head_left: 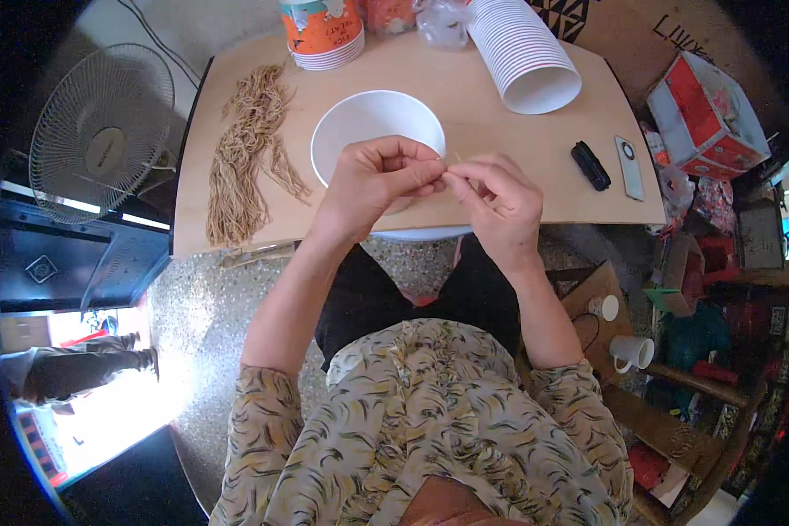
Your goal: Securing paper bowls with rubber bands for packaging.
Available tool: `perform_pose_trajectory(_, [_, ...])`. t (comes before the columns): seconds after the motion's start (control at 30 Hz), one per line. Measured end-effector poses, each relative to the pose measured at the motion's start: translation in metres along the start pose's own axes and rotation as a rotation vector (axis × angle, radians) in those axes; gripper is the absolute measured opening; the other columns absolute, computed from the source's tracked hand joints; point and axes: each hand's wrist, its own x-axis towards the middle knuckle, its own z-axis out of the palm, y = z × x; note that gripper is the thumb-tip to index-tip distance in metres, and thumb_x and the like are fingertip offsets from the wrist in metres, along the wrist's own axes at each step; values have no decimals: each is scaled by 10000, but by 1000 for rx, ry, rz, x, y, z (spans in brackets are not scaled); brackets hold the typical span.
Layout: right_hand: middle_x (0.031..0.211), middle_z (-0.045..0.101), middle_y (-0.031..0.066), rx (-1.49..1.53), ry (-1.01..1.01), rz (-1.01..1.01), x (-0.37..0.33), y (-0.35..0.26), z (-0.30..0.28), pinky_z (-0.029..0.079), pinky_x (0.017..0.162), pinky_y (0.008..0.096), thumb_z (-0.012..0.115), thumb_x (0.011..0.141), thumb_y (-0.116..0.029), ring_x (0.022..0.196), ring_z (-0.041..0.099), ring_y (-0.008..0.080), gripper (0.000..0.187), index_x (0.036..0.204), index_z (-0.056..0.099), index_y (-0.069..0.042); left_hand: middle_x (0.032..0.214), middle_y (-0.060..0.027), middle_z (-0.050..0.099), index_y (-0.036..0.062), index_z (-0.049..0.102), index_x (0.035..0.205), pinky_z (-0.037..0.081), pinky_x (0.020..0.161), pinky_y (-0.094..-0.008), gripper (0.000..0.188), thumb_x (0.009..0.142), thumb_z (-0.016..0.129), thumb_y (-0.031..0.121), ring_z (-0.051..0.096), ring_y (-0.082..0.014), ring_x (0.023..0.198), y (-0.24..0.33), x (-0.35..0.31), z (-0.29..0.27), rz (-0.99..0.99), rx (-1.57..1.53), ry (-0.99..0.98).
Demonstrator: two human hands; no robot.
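Observation:
My left hand (379, 182) and my right hand (502, 203) meet fingertip to fingertip over the near right rim of a white paper bucket (331, 131). Both are closed in a pinch on a thin tan string (458, 159), of which only a tiny end shows between the fingers. The bucket stands upright on the table, its near side partly covered by my left hand. A long loose bundle of tan strings (241, 167) lies on the table to the left.
A stack of white buckets (528, 57) lies on its side at the far right, and an orange printed stack (324, 35) stands far left of it. A black object (591, 167) and a flat pale tool (629, 167) lie near the right edge. A fan (105, 131) stands left.

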Motion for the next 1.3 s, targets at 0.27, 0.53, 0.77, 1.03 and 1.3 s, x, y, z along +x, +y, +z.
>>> perform_pose_trajectory(0.27, [812, 651, 37, 64, 9, 69, -2, 0, 2, 457, 568, 240, 737, 832, 19, 650, 579, 94, 113, 935, 711, -19, 947, -104, 715, -66, 674, 1068, 567, 759, -224, 188, 923, 693, 53, 705, -145, 877, -2, -1, 2, 7, -1, -25])
perform_pose_trajectory(0.53, [793, 628, 15, 199, 30, 154, -7, 4, 5, 408, 558, 221, 720, 855, 3, 618, 506, 58, 70, 899, 670, -17, 909, -82, 710, -52, 680, 1043, 529, 702, -222, 161, 921, 690, 53, 671, -117, 792, -3, -2, 8, 31, 31, 31])
perform_pose_trajectory(0.77, [801, 651, -13, 407, -29, 412, -5, 4, 1, 440, 605, 207, 691, 897, -52, 681, 547, 35, 51, 885, 671, -7, 891, -93, 728, -64, 696, 997, 570, 747, -237, 142, 880, 707, 16, 694, -112, 819, -8, -4, 19, 172, 228, 109])
perform_pose_trajectory(1.03, [704, 600, -22, 739, -89, 717, -5, 18, -5, 372, 515, 201, 715, 881, -93, 588, 497, 39, 84, 867, 674, -22, 876, -71, 735, -54, 719, 977, 571, 740, -236, 135, 861, 725, 14, 687, -97, 810, -10, -5, 22, 208, 364, 114])
perform_pose_trajectory(1.3, [732, 607, 4, 733, -95, 736, -6, 13, -8, 314, 497, 192, 702, 898, -115, 569, 465, 43, 109, 901, 680, -8, 891, -73, 738, -58, 724, 987, 574, 760, -243, 147, 855, 737, 5, 687, -98, 830, -9, -5, 19, 199, 404, 74])
